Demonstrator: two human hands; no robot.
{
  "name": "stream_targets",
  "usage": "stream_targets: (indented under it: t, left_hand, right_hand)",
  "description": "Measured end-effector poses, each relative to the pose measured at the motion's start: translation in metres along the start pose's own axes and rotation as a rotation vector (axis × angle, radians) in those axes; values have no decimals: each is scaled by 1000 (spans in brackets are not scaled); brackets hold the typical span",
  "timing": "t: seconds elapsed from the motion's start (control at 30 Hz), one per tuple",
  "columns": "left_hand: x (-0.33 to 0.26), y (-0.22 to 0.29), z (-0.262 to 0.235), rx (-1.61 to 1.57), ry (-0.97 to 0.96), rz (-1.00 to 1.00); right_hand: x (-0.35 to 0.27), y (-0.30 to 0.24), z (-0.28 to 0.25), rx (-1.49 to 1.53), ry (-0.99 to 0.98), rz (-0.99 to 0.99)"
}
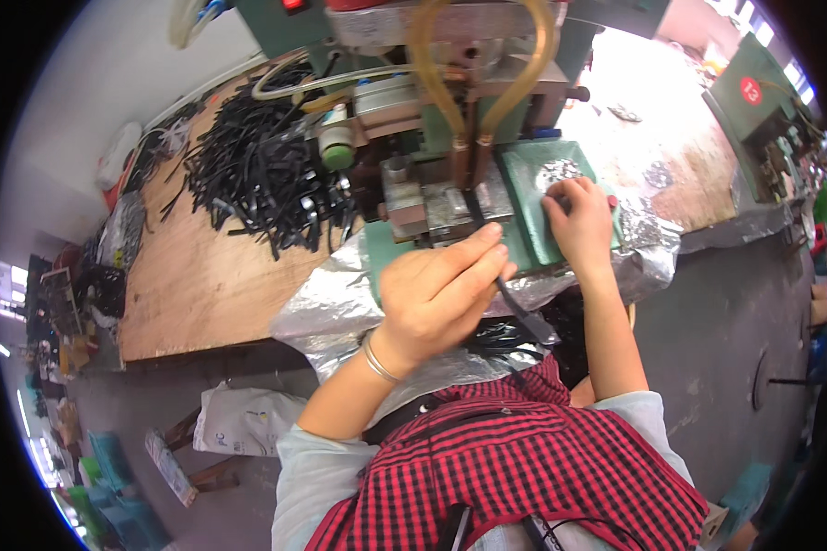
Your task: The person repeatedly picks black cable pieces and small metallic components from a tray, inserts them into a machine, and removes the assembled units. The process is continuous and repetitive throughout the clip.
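Observation:
My left hand [446,289], with a metal bangle on its wrist, is closed on a flat black strap [524,314]. One end of the strap reaches up to the metal block [450,211] under the copper-coloured rods [469,161] of a bench machine; the other end hangs toward my lap. My right hand [581,220] is over the green tray [531,207] right of the block, near small shiny metal pieces [558,171]. Its fingers are curled together, and whatever they pinch is too small or hidden to make out.
A big heap of black straps [262,174] covers the wooden bench [193,289] left of the machine. Crumpled silver foil [317,308] lines the bench edge. More black straps [501,338] lie at my lap. Another green machine [753,101] stands far right. A white sack [243,421] sits below.

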State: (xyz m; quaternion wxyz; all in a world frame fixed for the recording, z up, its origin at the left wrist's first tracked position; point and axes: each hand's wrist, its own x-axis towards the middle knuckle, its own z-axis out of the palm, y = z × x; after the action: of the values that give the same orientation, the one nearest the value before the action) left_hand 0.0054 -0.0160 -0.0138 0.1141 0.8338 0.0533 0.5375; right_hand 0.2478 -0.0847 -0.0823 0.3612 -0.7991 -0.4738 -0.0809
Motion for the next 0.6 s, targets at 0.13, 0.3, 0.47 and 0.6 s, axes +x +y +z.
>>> stream_targets:
  t: [0.13, 0.3, 0.47, 0.6]
  left_hand:
    - [-57, -11, -15, 78, 143, -251]
    - [-80, -80, -31, 39, 199, -918]
    - [-104, -114, -28, -102, 134, -1018]
    - [-101, -114, -27, 42, 165, -909]
  right_hand:
    - [-2, -3, 5, -91, 33, -24]
    - [-7, -7, -7, 244, -24, 331]
    - [-8, -7, 5, 527, 25, 244]
    - [-9, -8, 1, 519, 56, 199]
